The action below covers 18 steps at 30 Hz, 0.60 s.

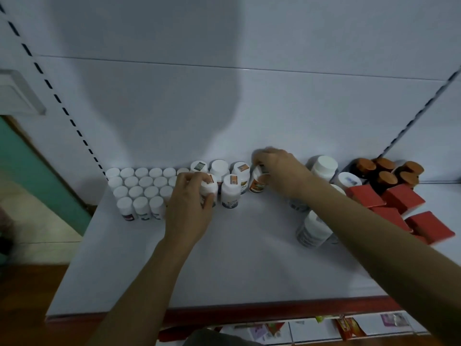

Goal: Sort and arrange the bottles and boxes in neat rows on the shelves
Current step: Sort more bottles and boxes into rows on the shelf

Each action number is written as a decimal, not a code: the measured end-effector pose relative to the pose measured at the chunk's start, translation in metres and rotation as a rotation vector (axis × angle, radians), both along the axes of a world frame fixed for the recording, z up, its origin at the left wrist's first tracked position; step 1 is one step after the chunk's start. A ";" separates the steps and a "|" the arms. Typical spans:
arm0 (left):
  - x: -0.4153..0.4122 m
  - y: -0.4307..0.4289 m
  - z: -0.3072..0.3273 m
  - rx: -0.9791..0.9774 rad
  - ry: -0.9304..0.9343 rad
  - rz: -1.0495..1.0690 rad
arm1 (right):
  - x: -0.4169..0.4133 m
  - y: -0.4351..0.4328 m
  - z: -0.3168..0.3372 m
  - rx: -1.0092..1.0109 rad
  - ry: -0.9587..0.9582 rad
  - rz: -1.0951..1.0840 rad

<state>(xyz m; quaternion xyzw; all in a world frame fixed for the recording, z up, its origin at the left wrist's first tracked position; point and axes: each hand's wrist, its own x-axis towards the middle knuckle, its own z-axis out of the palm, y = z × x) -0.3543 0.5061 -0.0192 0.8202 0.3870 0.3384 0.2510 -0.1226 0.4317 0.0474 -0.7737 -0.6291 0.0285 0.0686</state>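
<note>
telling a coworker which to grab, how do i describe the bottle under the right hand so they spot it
On the white shelf, find the taller white-capped bottles right of the block of small white bottles. The orange-labelled bottle sits at their right end, its cap gripped by the right hand. It alone has an orange label; its neighbours' are white and dark.

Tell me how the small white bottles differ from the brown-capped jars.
The small white bottles have white caps and pale bodies; the brown-capped jars are dark. The white bottles stand in tight rows; the jars form a loose cluster. Both groups stand upright on the shelf.
</note>
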 end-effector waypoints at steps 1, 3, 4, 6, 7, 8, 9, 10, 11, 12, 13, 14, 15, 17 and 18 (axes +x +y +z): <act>0.000 0.000 -0.001 0.000 -0.005 0.001 | 0.000 0.001 -0.004 0.018 -0.002 -0.009; 0.000 0.002 -0.002 0.001 -0.015 -0.010 | -0.002 0.001 -0.012 0.071 -0.003 -0.030; -0.001 0.003 -0.002 0.000 -0.018 -0.020 | -0.003 0.000 -0.015 0.089 0.003 -0.043; -0.002 0.005 -0.002 -0.007 -0.023 -0.038 | -0.007 -0.003 -0.020 0.113 0.024 -0.056; -0.002 0.005 -0.003 -0.010 -0.024 -0.043 | -0.009 -0.004 -0.021 0.121 0.025 -0.065; -0.003 0.005 -0.004 -0.012 -0.025 -0.047 | -0.012 -0.007 -0.022 0.135 0.013 -0.085; -0.003 0.006 -0.004 -0.012 -0.026 -0.053 | -0.016 -0.009 -0.022 0.168 -0.005 -0.111; -0.004 0.006 -0.006 -0.010 -0.030 -0.060 | -0.022 -0.013 -0.020 0.228 -0.016 -0.136; -0.005 0.007 -0.007 -0.005 -0.034 -0.067 | -0.030 -0.017 -0.018 0.299 -0.003 -0.147; -0.005 0.007 -0.008 0.001 -0.040 -0.074 | -0.041 -0.021 -0.016 0.359 0.034 -0.136; -0.006 0.008 -0.010 0.008 -0.043 -0.082 | -0.053 -0.024 -0.015 0.383 0.086 -0.108; -0.007 0.009 -0.012 0.013 -0.042 -0.090 | -0.063 -0.025 -0.016 0.366 0.140 -0.075; -0.007 0.010 -0.014 0.017 -0.041 -0.097 | -0.072 -0.025 -0.021 0.319 0.183 -0.051; -0.008 0.012 -0.017 0.019 -0.049 -0.114 | -0.085 -0.022 -0.033 0.272 0.247 -0.073; -0.008 0.012 -0.018 0.022 -0.056 -0.124 | -0.089 -0.019 -0.040 0.310 0.278 -0.118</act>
